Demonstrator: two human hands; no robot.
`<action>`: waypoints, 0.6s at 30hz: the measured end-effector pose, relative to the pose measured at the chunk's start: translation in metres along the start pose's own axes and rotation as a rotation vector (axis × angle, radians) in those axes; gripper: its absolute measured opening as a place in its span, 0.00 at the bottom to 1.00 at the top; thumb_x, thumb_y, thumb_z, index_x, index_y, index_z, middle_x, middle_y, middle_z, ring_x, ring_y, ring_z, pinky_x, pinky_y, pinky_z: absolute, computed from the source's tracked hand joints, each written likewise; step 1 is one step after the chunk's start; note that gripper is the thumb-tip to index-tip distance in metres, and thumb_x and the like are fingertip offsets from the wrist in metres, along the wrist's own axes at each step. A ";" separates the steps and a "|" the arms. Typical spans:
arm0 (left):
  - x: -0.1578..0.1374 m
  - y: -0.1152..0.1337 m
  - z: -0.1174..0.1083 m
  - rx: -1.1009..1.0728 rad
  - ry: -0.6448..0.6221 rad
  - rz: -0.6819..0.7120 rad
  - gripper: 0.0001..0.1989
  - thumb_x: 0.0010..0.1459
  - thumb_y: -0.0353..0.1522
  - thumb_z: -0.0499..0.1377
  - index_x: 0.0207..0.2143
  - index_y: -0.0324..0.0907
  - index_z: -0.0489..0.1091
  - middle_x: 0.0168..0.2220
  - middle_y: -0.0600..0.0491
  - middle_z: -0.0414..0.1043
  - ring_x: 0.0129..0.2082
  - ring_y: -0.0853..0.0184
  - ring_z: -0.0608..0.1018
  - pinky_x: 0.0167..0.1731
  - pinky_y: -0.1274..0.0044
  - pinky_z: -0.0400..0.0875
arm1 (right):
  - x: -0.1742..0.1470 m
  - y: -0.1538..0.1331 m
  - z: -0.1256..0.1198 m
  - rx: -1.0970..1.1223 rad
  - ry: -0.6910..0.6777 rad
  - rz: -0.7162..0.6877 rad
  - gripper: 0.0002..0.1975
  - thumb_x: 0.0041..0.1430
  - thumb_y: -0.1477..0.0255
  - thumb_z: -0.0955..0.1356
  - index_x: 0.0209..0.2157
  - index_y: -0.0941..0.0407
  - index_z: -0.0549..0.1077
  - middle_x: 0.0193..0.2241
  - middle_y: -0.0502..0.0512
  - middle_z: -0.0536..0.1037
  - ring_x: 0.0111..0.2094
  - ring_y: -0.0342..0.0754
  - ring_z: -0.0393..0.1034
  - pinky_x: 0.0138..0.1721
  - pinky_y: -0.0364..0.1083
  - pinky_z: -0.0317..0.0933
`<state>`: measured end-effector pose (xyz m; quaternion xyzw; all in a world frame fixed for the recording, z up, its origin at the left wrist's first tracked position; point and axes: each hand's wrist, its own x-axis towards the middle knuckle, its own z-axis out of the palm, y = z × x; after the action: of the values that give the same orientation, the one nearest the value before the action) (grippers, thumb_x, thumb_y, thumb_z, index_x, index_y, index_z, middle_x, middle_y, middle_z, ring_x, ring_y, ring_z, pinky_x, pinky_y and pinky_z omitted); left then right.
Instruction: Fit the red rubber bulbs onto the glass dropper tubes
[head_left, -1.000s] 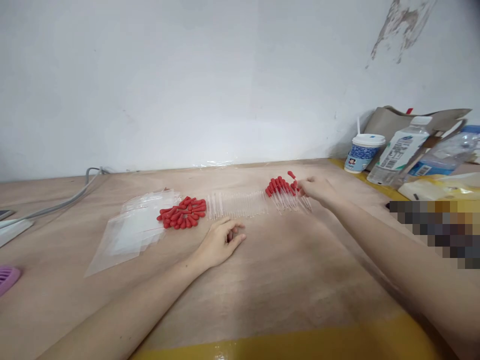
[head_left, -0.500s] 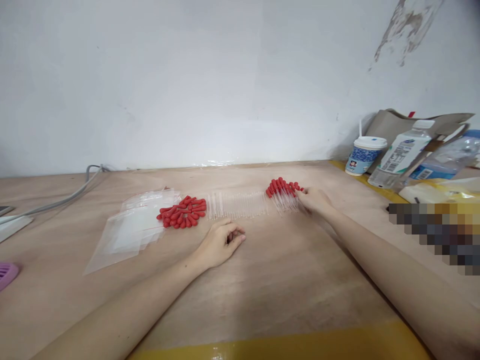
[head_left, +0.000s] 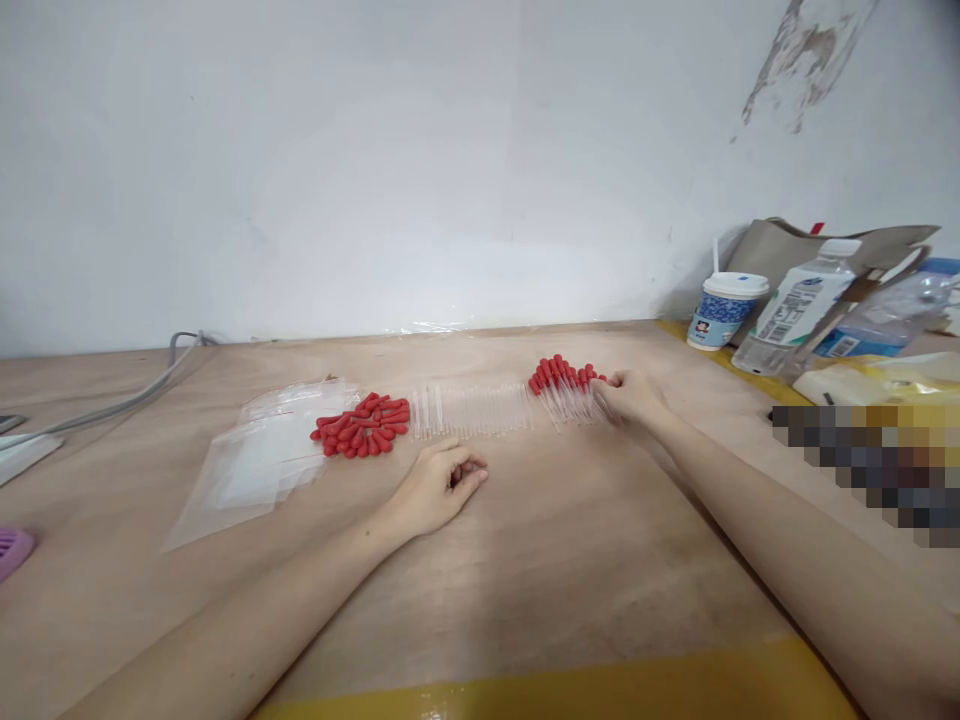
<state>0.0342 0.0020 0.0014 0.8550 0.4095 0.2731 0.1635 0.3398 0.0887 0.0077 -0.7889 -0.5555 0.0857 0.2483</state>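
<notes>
My left hand (head_left: pixel 442 486) rests on the table, fingers loosely curled with a gap before the thumb and nothing in it. Just beyond it lies a row of clear thin tubes (head_left: pixel 472 410). Left of the tubes sits a heap of red rubber bulbs (head_left: pixel 361 426), beside overlapping clear plastic bags (head_left: pixel 259 450). At the right, several red-bulbed droppers (head_left: pixel 561 378) lie side by side, bulbs towards the wall. My right hand (head_left: pixel 632 398) pinches at the rightmost dropper of that group; its fingers partly hide it.
A paper cup (head_left: pixel 726 312) with a straw, a plastic bottle (head_left: pixel 799 305) and a bag (head_left: pixel 772 245) stand at the back right. A grey cable (head_left: pixel 142 390) runs along the left. A purple object (head_left: pixel 13 550) shows at the left edge. Yellow tape (head_left: pixel 540 685) edges the table's front.
The view has shifted very slightly. My right hand stays at the right end of the droppers, its fingers a little changed in pose. My left hand has not moved.
</notes>
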 end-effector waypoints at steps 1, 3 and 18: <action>0.000 0.000 0.000 -0.002 -0.001 0.000 0.07 0.55 0.31 0.54 0.33 0.39 0.71 0.29 0.52 0.67 0.27 0.71 0.70 0.29 0.78 0.65 | 0.000 0.000 0.001 0.014 0.034 -0.003 0.15 0.49 0.59 0.62 0.20 0.55 0.68 0.19 0.53 0.72 0.23 0.45 0.65 0.23 0.41 0.50; 0.000 0.000 0.000 -0.004 -0.001 0.000 0.07 0.56 0.31 0.54 0.33 0.39 0.71 0.29 0.52 0.67 0.27 0.71 0.69 0.29 0.78 0.65 | -0.003 -0.002 0.005 0.041 0.113 -0.034 0.15 0.50 0.59 0.62 0.21 0.55 0.68 0.21 0.53 0.73 0.24 0.46 0.65 0.23 0.42 0.50; -0.002 0.005 -0.001 0.004 0.017 0.063 0.13 0.55 0.34 0.54 0.21 0.39 0.58 0.22 0.57 0.59 0.22 0.74 0.63 0.23 0.80 0.58 | -0.041 -0.094 0.022 -0.255 -0.231 -0.309 0.10 0.48 0.71 0.65 0.32 0.59 0.74 0.31 0.63 0.75 0.34 0.54 0.70 0.30 0.47 0.60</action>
<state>0.0356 -0.0028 0.0034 0.8654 0.3845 0.2844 0.1497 0.2371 0.0818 0.0291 -0.7045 -0.7007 0.0654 0.0917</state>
